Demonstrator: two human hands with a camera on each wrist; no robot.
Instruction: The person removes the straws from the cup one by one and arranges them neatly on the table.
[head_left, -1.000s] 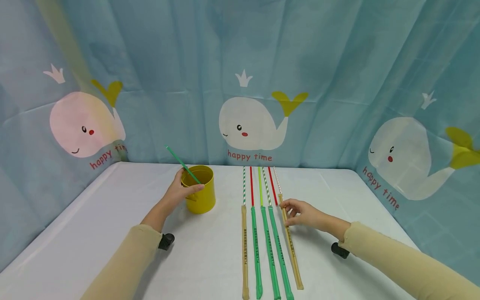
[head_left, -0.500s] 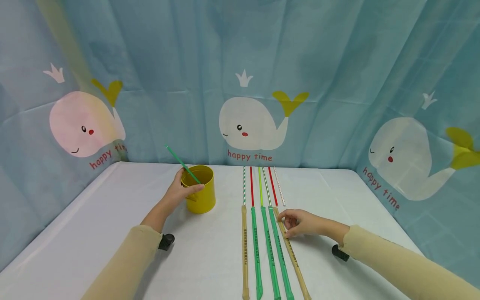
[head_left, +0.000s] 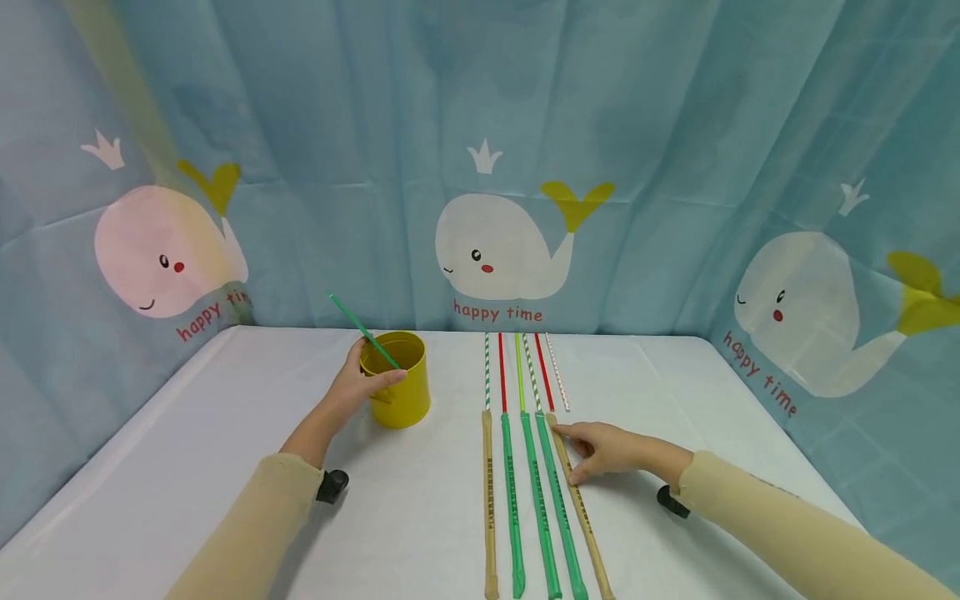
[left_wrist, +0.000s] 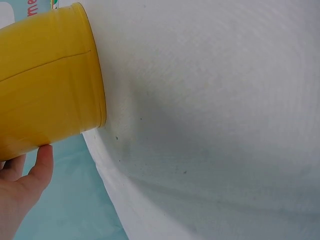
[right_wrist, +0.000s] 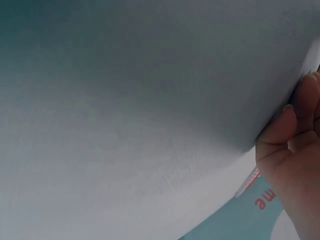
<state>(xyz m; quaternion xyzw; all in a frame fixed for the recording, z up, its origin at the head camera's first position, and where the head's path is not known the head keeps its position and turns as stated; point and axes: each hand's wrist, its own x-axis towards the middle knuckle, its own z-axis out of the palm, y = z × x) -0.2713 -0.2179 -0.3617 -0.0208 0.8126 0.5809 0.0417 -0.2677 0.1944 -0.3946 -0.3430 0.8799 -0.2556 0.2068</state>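
Note:
My left hand (head_left: 358, 385) holds a yellow metal bucket (head_left: 408, 398) by its rim, thumb over the near edge and fingers round the far left side. A green straw (head_left: 351, 314) leans out of that bucket; its lower end is hidden inside. In the left wrist view, fingertips (left_wrist: 46, 152) rest against the bucket wall. My right hand (head_left: 611, 450) touches a tan paper-wrapped straw (head_left: 592, 542) on the table, its index fingertip near the top end and the thumb lower down. The right wrist view hides that straw behind the fingers.
Left of the tan straw lie several green wrapped straws (head_left: 538, 500) and another tan wrapped straw (head_left: 490, 500). Behind them is a row of bare straws: striped (head_left: 487, 371), red (head_left: 502, 371), lime (head_left: 519, 371). A blue whale-print curtain (head_left: 645, 275) encloses the white table (head_left: 675, 392).
My right hand has drawn the tan wrapped straw toward me and left, beside the green ones, and its pinch has loosened into a touch. The left hand and bucket have stayed put.

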